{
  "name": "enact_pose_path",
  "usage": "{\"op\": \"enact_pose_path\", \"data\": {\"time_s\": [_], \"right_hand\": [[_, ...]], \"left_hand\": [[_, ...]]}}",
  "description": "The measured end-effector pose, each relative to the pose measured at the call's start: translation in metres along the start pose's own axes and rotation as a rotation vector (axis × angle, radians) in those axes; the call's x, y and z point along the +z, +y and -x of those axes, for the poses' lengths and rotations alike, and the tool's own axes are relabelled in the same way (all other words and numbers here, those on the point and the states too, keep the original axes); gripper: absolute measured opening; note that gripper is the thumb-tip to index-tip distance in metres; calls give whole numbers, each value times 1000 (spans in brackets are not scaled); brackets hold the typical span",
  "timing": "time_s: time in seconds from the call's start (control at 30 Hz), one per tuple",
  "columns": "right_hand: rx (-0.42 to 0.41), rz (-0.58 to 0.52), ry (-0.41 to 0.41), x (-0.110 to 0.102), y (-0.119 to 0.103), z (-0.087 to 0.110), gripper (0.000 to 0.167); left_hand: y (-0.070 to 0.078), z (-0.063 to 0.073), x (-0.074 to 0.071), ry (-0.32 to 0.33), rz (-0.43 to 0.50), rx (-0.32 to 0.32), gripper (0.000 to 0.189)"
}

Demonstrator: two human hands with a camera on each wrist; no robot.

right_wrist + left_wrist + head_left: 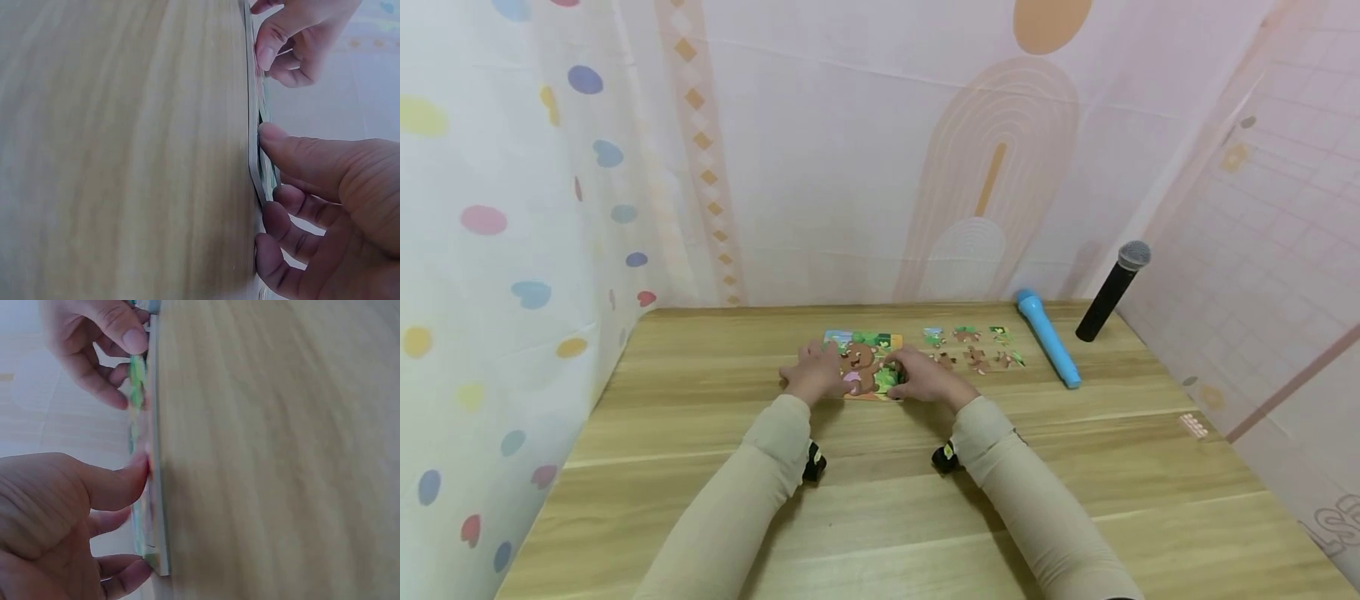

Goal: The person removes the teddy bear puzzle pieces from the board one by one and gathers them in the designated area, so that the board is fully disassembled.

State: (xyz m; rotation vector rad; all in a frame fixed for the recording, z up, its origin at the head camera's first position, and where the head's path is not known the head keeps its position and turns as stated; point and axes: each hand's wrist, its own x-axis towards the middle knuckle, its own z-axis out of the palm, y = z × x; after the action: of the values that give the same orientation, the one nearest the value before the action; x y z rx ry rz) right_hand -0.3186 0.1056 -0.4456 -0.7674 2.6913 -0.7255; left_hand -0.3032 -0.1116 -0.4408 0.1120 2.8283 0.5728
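Note:
A flat jigsaw puzzle [862, 358] with a brown bear on a green scene lies on the wooden table in the head view. My left hand [814, 373] rests over its left side, fingers spread; in the left wrist view the thumb [128, 481] touches the picture near the front edge. At the right side, my right hand [928, 379] pinches a puzzle piece, mostly hidden by the fingers, beside a dark patch in the picture. The right wrist view shows that thumb [281, 140] on the puzzle's edge and the fingers [290, 231] around its corner.
Several loose puzzle pieces [976, 357] lie right of the puzzle. Beyond them are a blue toy microphone [1051, 340] lying down and a black microphone [1108, 298]. A patterned curtain [820, 167] hangs along the table's [880, 517] back edge.

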Motion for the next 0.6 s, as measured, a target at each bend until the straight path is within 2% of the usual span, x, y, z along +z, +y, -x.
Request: {"op": "enact_pose_path", "data": {"time_s": [0.1,0.2,0.27,0.33,0.43,0.6], "right_hand": [[-2,15,-5,-1,1,1,52],[3,25,-8,-1,3,1,52],[10,21,-11,-1,3,1,52],[13,14,-12,-2,3,1,52],[13,-2,-16,-2,2,2,51],[15,-2,-18,-1,1,1,50]], "left_hand": [[-8,-1,-5,-45,19,75,57],[-21,-3,-10,-52,38,167,31],[-27,-3,-12,-40,55,221,24],[-31,-2,-13,-25,59,246,24],[-33,0,-12,2,59,250,23],[-32,3,-6,38,50,182,25]]}}
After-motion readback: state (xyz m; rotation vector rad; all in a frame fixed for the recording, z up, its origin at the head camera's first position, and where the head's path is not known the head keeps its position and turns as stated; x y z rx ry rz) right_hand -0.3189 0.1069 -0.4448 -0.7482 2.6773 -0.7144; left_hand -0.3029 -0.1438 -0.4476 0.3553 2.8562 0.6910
